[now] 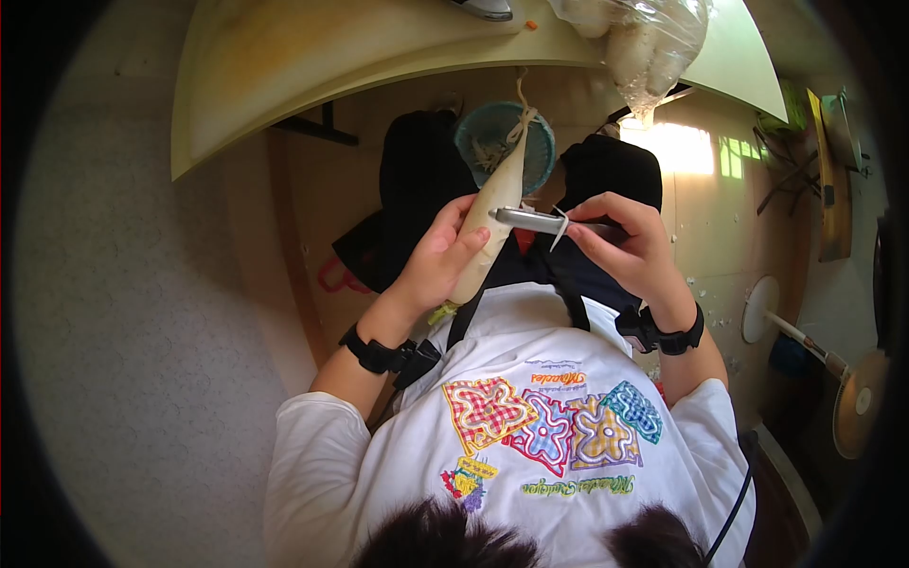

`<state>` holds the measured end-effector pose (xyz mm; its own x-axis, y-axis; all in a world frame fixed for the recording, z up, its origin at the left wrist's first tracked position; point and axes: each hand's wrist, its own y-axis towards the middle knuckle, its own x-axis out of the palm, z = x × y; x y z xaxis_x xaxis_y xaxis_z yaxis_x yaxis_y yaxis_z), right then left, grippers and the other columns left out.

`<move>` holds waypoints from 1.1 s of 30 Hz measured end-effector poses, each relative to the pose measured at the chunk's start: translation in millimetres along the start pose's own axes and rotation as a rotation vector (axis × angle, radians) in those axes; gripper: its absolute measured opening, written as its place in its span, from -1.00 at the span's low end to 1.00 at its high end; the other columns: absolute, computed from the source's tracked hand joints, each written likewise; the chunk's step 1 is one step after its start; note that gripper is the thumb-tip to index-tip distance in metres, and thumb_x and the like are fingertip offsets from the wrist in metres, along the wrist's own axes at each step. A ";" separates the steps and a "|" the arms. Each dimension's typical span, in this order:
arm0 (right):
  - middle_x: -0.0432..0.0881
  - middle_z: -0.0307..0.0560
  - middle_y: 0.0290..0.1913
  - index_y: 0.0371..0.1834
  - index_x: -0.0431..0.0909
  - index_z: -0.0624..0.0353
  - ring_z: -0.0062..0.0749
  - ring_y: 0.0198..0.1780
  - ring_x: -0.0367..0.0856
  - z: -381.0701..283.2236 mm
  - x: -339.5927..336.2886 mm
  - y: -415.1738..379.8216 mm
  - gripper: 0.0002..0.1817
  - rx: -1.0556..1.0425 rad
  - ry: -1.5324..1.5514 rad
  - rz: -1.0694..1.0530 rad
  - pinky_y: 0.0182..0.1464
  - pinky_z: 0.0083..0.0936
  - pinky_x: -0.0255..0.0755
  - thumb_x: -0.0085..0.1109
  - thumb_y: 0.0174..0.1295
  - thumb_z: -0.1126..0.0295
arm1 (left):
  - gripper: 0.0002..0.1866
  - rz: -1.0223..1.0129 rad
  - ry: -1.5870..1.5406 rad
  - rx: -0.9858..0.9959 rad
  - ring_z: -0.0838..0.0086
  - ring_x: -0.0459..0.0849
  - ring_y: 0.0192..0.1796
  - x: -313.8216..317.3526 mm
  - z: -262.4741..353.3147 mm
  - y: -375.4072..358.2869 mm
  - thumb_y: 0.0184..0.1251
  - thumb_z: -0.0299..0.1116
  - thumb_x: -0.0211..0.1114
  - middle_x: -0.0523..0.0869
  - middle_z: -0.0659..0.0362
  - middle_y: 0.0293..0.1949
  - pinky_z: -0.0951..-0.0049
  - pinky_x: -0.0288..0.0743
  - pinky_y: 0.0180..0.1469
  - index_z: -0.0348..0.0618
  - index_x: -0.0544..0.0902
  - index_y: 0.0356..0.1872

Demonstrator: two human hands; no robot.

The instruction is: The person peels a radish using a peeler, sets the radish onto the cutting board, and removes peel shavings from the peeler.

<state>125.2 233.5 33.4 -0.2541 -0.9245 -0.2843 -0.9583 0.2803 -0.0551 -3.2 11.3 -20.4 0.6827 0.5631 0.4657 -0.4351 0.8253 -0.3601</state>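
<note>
My left hand (437,256) grips a long white radish (502,185) around its lower half and holds it upright, root tip pointing away from me. My right hand (625,241) holds a metal peeler (530,221), whose blade end lies against the side of the radish just above my left thumb. Both hands are in front of my chest, above my lap. Black bands sit on both wrists.
A teal bowl (542,142) with peel scraps sits on the floor below the radish tip. A cream table (284,57) spans the top, with a clear plastic bag of white radishes (644,43) on its edge. A fan (857,398) stands at right.
</note>
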 end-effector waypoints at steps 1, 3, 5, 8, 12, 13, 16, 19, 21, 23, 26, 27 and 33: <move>0.72 -0.09 -0.34 -0.22 0.64 0.32 -0.59 -0.36 0.65 -1.4 -0.1 0.3 -0.86 0.000 -0.001 0.001 -0.31 -0.65 0.50 0.36 0.23 0.50 | -0.45 0.013 -0.011 -0.043 0.54 0.53 0.14 0.5 2.2 0.2 0.51 -0.35 0.14 0.52 0.13 0.17 0.50 0.43 0.22 -0.28 0.22 0.42; 0.73 -0.08 -0.30 -0.19 0.63 0.33 -0.62 -0.32 0.66 -6.8 1.4 3.0 -0.87 0.090 -0.026 -0.019 -0.27 -0.66 0.51 0.32 0.27 0.50 | -0.43 0.027 -0.023 -0.086 0.54 0.54 0.12 1.1 3.9 0.5 0.48 -0.39 0.19 0.53 0.14 0.17 0.51 0.44 0.20 -0.27 0.22 0.41; 0.73 -0.08 -0.30 -0.19 0.62 0.32 -0.62 -0.31 0.65 -8.2 8.4 2.5 -0.87 0.114 0.002 -0.049 -0.28 -0.66 0.50 0.32 0.28 0.49 | -0.30 0.048 0.068 -0.086 0.53 0.54 0.16 2.6 2.8 1.0 0.31 -0.51 0.36 0.53 0.14 0.17 0.49 0.45 0.21 -0.25 0.21 0.42; 0.72 -0.08 -0.30 -0.18 0.62 0.31 -0.57 -0.34 0.64 -6.4 18.9 1.6 -0.86 0.128 0.020 -0.093 -0.29 -0.63 0.48 0.32 0.29 0.46 | -0.14 -0.013 0.124 -0.036 0.49 0.52 0.22 2.0 1.8 0.6 0.14 -0.57 0.49 0.53 0.12 0.18 0.45 0.44 0.26 -0.25 0.17 0.44; 0.69 -0.04 -0.33 -0.16 0.62 0.28 -0.42 -0.37 0.64 -1.5 25.3 1.1 -0.86 0.110 -0.043 -0.105 -0.29 -0.54 0.48 0.32 0.28 0.47 | -0.09 -0.016 0.105 -0.050 0.44 0.48 0.29 2.8 5.7 0.7 0.02 -0.56 0.57 0.48 0.12 0.22 0.38 0.37 0.35 -0.26 0.20 0.40; 0.69 -0.05 -0.32 -0.16 0.63 0.27 -0.41 -0.37 0.64 -1.5 25.4 1.0 -0.86 0.098 -0.040 -0.098 -0.28 -0.54 0.48 0.32 0.27 0.47 | -0.08 -0.004 0.111 -0.046 0.44 0.48 0.28 2.7 5.7 1.0 0.02 -0.56 0.58 0.49 0.11 0.22 0.37 0.37 0.35 -0.27 0.20 0.40; 0.70 -0.07 -0.30 -0.15 0.63 0.26 -0.39 -0.36 0.64 -2.5 26.6 0.8 -0.86 0.081 -0.029 -0.084 -0.29 -0.54 0.49 0.31 0.27 0.48 | -0.10 0.002 0.119 -0.019 0.45 0.50 0.26 4.7 5.0 0.4 0.05 -0.55 0.56 0.51 0.11 0.21 0.38 0.38 0.34 -0.27 0.20 0.40; 0.70 -0.07 -0.29 -0.13 0.64 0.24 -0.37 -0.36 0.65 0.0 28.7 1.3 -0.85 0.052 -0.031 -0.072 -0.29 -0.53 0.49 0.31 0.26 0.50 | -0.20 -0.014 0.094 -0.025 0.48 0.52 0.24 7.5 9.3 2.1 0.17 -0.55 0.46 0.52 0.12 0.20 0.39 0.40 0.32 -0.27 0.21 0.40; 0.70 -0.06 -0.29 -0.11 0.65 0.23 -0.37 -0.36 0.66 1.8 30.6 1.9 -0.84 0.030 -0.040 -0.070 -0.30 -0.53 0.50 0.31 0.26 0.50 | -0.27 -0.020 0.066 -0.056 0.50 0.53 0.22 5.0 8.1 3.5 0.25 -0.54 0.39 0.53 0.12 0.20 0.40 0.41 0.30 -0.27 0.22 0.41; 0.71 -0.07 -0.27 -0.09 0.65 0.22 -0.39 -0.36 0.66 2.4 31.6 3.3 -0.82 0.009 -0.036 -0.059 -0.30 -0.55 0.50 0.30 0.26 0.51 | -0.39 -0.028 -0.043 -0.078 0.51 0.54 0.20 -3.9 -1.6 6.2 0.39 -0.51 0.24 0.52 0.12 0.21 0.42 0.44 0.26 -0.26 0.23 0.41; 0.72 -0.07 -0.26 -0.07 0.66 0.22 -0.44 -0.34 0.67 0.8 31.0 2.6 -0.81 0.056 -0.044 -0.049 -0.29 -0.58 0.51 0.30 0.26 0.52 | -0.38 0.013 0.032 -0.032 0.48 0.58 0.15 -0.5 -8.2 4.9 0.43 -0.47 0.19 0.55 0.11 0.19 0.42 0.48 0.20 -0.23 0.18 0.46; 0.72 -0.07 -0.26 -0.07 0.66 0.22 -0.44 -0.34 0.67 1.3 30.9 2.4 -0.81 0.056 -0.044 -0.049 -0.29 -0.58 0.51 0.30 0.26 0.52 | -0.38 0.013 0.032 -0.032 0.48 0.58 0.15 -0.1 -6.7 4.4 0.43 -0.47 0.19 0.55 0.11 0.19 0.42 0.48 0.20 -0.23 0.18 0.46; 0.73 -0.04 -0.25 -0.06 0.66 0.25 -0.50 -0.31 0.68 4.6 31.7 4.7 -0.81 0.096 0.018 0.013 -0.26 -0.59 0.52 0.30 0.28 0.53 | -0.38 -0.001 0.167 -0.075 0.47 0.57 0.08 -0.2 -0.5 2.1 0.43 -0.48 0.19 0.49 0.12 0.14 0.39 0.49 0.18 -0.20 0.20 0.46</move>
<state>113.2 206.7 19.7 -0.2693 -0.9249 -0.2683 -0.9384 0.3147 -0.1429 -4.0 12.9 -21.7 0.7736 0.5425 0.3274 -0.3941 0.8165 -0.4218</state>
